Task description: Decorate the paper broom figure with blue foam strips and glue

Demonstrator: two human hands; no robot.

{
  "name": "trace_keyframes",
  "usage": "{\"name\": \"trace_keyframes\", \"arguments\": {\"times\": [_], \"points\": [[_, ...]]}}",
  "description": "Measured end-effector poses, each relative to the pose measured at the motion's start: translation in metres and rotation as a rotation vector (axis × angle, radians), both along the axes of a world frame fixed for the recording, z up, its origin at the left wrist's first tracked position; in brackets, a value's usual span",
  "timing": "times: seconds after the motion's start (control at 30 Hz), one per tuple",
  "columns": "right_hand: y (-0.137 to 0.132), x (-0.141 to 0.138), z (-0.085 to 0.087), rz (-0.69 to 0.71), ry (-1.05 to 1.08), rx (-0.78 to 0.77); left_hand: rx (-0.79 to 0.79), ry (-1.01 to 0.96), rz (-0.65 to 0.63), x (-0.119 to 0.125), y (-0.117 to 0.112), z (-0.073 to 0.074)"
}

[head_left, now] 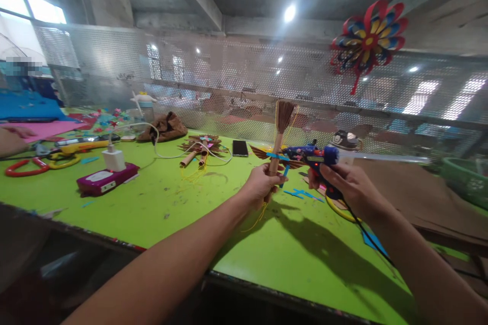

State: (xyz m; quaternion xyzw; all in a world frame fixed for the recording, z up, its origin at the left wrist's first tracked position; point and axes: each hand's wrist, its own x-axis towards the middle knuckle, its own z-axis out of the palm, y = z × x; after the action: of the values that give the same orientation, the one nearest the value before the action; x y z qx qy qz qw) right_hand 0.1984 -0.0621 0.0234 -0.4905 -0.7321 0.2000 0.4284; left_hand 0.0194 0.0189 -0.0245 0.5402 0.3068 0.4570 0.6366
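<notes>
My left hand [263,183] is closed around the lower part of a brown paper craft figure [279,144], held upright above the table. The figure has a fanned top, pleated side wings, blue strips across its middle and yellow string hanging below. My right hand [346,183] grips a dark blue glue gun [316,157], with a red light on its body and a long clear glue stick [392,158] out of its back. The gun's nozzle is at the blue strips; whether it touches them I cannot tell. Blue paper scraps [303,194] lie beneath.
On the green table [152,233] are a purple power strip [109,179] with a white charger, red-handled scissors [26,166], a phone [240,148] and more brown paper pieces [204,147]. Brown cardboard [427,193] lies right. Another person's hand [17,139] rests far left. A perforated screen [236,81] stands behind.
</notes>
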Motion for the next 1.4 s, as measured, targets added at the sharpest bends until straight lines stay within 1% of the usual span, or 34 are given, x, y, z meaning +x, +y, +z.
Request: {"name": "trace_keyframes", "arguments": {"times": [0.23, 0.4, 0.6, 0.77, 0.9, 1.17, 1.4], "points": [[-0.0015, 0.002, 0.0014, -0.026, 0.028, 0.01, 0.01, 0.021, -0.008, 0.0004, 0.0019, -0.0015], [-0.0032, 0.0033, 0.0041, 0.01, 0.023, -0.014, 0.01, -0.008, -0.001, 0.0006, 0.0047, -0.0029], [-0.0025, 0.0026, 0.0031, 0.011, 0.086, -0.036, -0.015, 0.0, 0.0, 0.0005, -0.0001, 0.001], [-0.0025, 0.0049, 0.0036, 0.035, 0.054, -0.058, -0.037, -0.033, -0.038, -0.0005, -0.0009, 0.0019], [-0.003, 0.0033, 0.0044, 0.027, 0.031, -0.05, -0.028, -0.078, -0.042, 0.0007, 0.0007, 0.0006], [-0.0015, 0.0006, 0.0031, -0.014, 0.059, -0.035, -0.019, -0.051, -0.057, 0.0016, -0.0015, 0.0012], [-0.0029, 0.0051, 0.0033, 0.008, 0.036, -0.04, -0.027, -0.046, -0.05, -0.0005, -0.0044, 0.0052]]}}
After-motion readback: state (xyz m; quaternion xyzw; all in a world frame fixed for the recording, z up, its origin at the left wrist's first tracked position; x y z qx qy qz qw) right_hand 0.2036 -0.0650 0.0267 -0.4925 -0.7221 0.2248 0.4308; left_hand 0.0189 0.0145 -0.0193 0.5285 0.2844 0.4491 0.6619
